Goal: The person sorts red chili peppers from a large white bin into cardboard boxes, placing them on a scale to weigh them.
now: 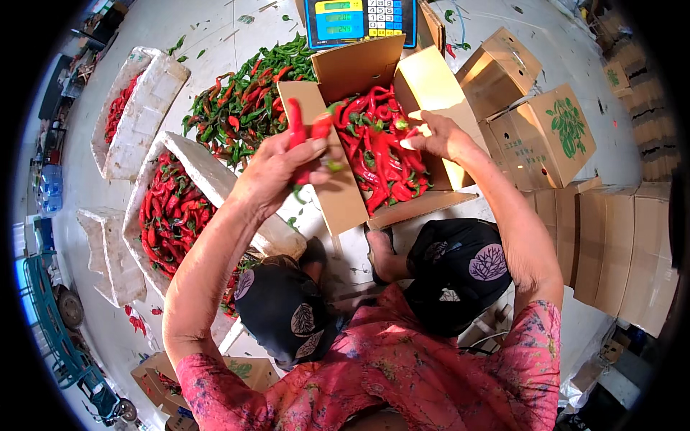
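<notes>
An open cardboard box (345,183) of long red chili peppers (377,151) with green stems stands before me, its flaps spread. At the box's left flap, my left hand (294,161) grips several red peppers, slightly blurred. My right hand (439,137) reaches over the right side of the box, fingers apart near the peppers' edge; whether its fingertips touch a pepper I cannot tell. Directly behind the box sits a digital scale (361,24) with a lit display and keypad. A heap of green and red peppers (248,102) lies on the floor to the left.
White foam boxes (202,167) at the left hold red peppers; another, broken foam box (110,253) lies nearby. Printed cardboard boxes (544,134) stand at the right, with stacked cartons (620,242) below them. A green cart (46,318) is at the far lower left.
</notes>
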Demonstrator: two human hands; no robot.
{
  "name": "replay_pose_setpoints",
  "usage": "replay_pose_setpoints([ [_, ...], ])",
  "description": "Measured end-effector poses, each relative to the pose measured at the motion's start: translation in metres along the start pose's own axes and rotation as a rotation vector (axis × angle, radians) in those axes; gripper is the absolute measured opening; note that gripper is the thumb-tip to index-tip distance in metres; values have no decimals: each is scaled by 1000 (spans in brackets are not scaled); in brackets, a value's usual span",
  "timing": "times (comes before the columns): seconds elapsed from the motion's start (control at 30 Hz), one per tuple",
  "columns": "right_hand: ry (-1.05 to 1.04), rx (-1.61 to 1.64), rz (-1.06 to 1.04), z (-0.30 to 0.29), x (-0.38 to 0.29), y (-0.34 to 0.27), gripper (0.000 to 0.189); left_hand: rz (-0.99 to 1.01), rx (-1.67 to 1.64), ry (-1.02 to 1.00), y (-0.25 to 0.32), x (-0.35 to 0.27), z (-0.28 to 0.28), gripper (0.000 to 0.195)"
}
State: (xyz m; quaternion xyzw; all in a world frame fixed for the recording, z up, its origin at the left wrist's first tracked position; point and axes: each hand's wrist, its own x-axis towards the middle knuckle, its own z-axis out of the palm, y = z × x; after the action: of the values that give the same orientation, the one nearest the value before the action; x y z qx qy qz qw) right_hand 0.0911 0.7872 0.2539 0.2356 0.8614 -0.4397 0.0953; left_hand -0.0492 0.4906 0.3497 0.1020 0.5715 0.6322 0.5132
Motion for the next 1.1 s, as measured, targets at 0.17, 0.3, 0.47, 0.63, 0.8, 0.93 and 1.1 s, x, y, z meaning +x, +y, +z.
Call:
replay_pose_setpoints([
  [0.17,-12,-512,10,-4,-23,-31,40,-11,88,83,-4,11,14,42],
  [0.3,64,-609,119,-17,-42,-54,33,75,191,103,-11,7,-7,50],
  [0.47,701,-781,-112,-43,-32,8,52,129,217,88,-9,21,12,80],
  [0.63,29,628,178,-45,-31,23,56,368,675,637,-41,40,-51,81],
  [0.8,-43,607,157,-20,-37,-5,45,-87,-98,311,-68,14,-89,36],
  [0.93,-2,614,206,-41,-55,38,45,39,524,185,-54,27,-28,30],
  [1.1,-64,524,212,-32,-56,33,38,144,517,348,-44,32,-45,28],
])
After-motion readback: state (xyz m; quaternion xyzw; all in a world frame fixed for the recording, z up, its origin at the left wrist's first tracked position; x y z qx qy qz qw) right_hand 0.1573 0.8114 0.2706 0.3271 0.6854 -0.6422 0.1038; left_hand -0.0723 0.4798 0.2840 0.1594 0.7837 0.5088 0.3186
